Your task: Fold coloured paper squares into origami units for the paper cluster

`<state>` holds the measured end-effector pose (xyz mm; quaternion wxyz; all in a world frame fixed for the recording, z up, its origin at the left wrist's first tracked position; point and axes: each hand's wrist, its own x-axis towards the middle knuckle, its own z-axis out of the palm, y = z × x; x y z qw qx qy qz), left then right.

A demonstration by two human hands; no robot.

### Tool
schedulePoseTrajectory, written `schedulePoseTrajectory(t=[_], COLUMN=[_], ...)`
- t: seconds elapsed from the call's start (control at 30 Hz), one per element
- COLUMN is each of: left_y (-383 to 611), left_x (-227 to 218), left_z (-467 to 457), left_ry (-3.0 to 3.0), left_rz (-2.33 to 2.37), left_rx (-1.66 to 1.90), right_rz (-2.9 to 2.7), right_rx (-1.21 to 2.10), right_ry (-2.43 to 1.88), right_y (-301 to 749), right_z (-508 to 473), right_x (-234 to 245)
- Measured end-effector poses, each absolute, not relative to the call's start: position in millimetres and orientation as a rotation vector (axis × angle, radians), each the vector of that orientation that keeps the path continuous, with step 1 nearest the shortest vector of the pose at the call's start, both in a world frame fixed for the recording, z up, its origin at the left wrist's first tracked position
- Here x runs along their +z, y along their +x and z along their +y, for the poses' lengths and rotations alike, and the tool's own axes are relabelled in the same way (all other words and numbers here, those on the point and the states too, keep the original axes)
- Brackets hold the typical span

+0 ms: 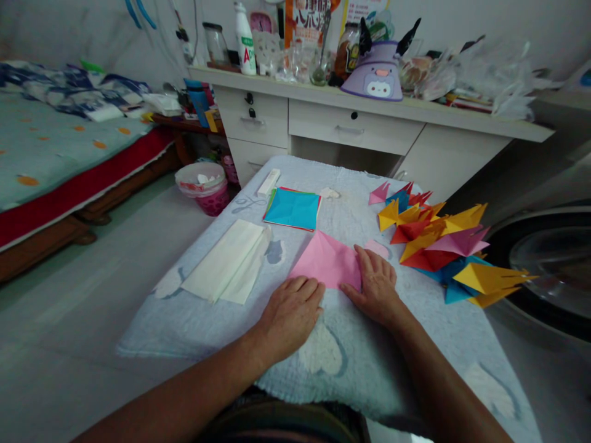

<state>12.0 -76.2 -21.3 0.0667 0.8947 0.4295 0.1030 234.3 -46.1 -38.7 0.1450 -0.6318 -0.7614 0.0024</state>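
A pink sheet of origami paper (327, 261) lies on the cloth-covered table in front of me, one corner pointing away and faint creases across it. My left hand (293, 311) is closed at its near left edge, fingers together and curled over the paper; the thumb is hidden. At the right edge rests my right hand (376, 286), thumb and fingers apart, touching the paper's border. Beyond the pink sheet sits a stack of coloured paper squares (294, 208), blue on top. Folded paper cranes (434, 237) in yellow, red, pink and blue are grouped at the right.
A folded off-white cloth or paper (226, 261) lies on the left of the table (369, 357), with a small white box (269, 182) behind it. A pink bin (205, 187) stands on the floor. The white desk (323, 117) borders the far side, a round-doored appliance (554, 264) the right.
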Motion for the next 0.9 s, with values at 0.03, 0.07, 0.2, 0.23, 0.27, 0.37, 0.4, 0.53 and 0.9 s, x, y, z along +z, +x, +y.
schedulePoseTrajectory(t=[0.03,0.07,0.2,0.23,0.27,0.37,0.4,0.53,0.9], left_y=[12.0,11.9,11.5,11.3,11.1,10.2,9.9,9.1,7.3], left_x=[-21.5,-21.8,-23.7,-24.3,-24.9,-25.9,-26.1,-25.9,-17.3], left_z=[-76.4,-76.6,-76.7,-76.6,-76.5,-76.3,-76.3,-76.5,-70.5], left_ry=[2.694,2.69,2.681,2.682,2.683,2.692,2.695,2.691,2.677], left_rz=[1.297,1.3,1.3,1.299,1.299,1.297,1.296,1.291,1.246], left_rx=[0.313,0.315,0.32,0.322,0.323,0.312,0.306,0.299,0.261], right_rz=[-2.206,-2.217,-2.254,-2.26,-2.266,-2.273,-2.277,-2.283,-2.163], right_rx=[0.015,0.023,0.084,0.11,0.141,0.25,0.285,0.381,0.31], right_ry=[-1.815,-1.811,-1.816,-1.821,-1.823,-1.822,-1.817,-1.782,-1.524], right_y=[237.2,239.9,250.4,253.1,255.8,263.2,265.1,268.3,256.7], right_z=[-46.0,-45.8,-44.0,-43.3,-42.7,-41.3,-41.1,-41.5,-41.0], right_x=[-39.0,-39.2,-38.8,-38.6,-38.2,-37.0,-36.5,-34.5,-37.2])
